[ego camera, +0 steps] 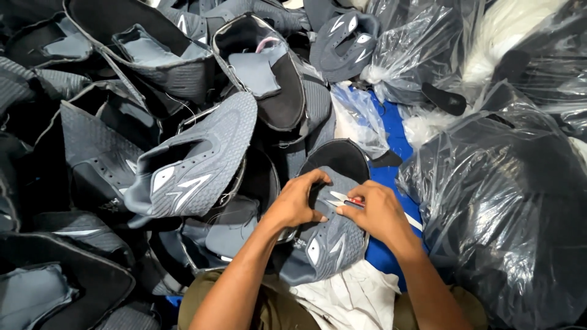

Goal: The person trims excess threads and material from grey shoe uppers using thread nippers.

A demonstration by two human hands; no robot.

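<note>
Grey shoe upper [327, 235] sits lower centre of frame on the person's lap, left hand [298, 201] pressing it flat with fingers curled over its black collar edge, right hand [379, 212] pinched shut on small thread snips [344, 200] with blades at the upper's top edge. Looks like the trimming step, loose threads at the collar; next cut likely needs the fabric held taut and the tips kept off the knit. Pile of finished-looking uppers [183, 165] fills the left, clear plastic bags [495, 201] of parts on the right, blue sheet [391, 177] between.
</note>
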